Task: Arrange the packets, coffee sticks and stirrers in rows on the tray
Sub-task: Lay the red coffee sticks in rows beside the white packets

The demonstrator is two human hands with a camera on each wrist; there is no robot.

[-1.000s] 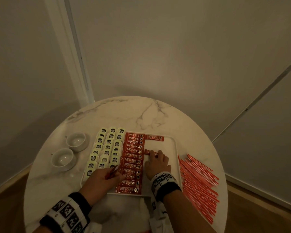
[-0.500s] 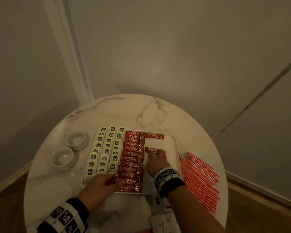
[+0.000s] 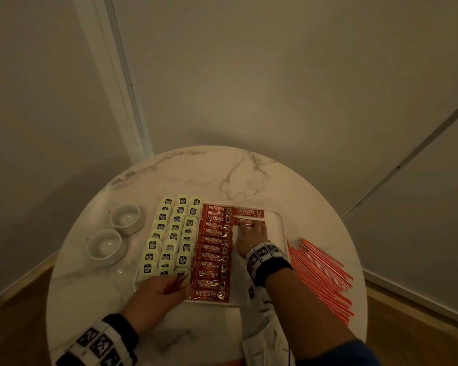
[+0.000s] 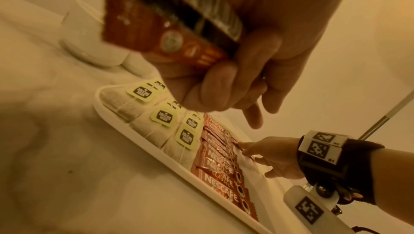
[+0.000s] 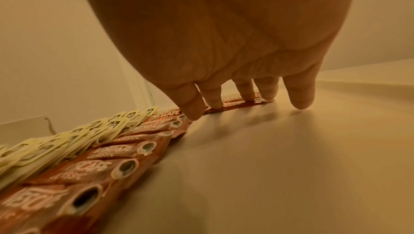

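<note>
My right hand (image 3: 250,237) lies flat on the tray (image 3: 275,233), straight fingers (image 5: 247,89) pressing a coffee stick (image 3: 249,222) whose long axis runs left to right, just below the first of a second column. My left hand (image 3: 154,293) grips spare sticks (image 4: 170,25) at the near edge. One column holds about twelve; teabag packets (image 3: 173,235) fill three columns; stirrers (image 3: 320,270) wait on the surface, right; two cups (image 3: 117,231) sit left

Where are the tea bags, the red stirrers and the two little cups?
tea bags (image 3: 173,236): head view, middle of the block on the tray.
stirrers (image 3: 320,276): head view, middle of the pile.
cups (image 3: 105,247): head view, nearer cup's bowl.
</note>
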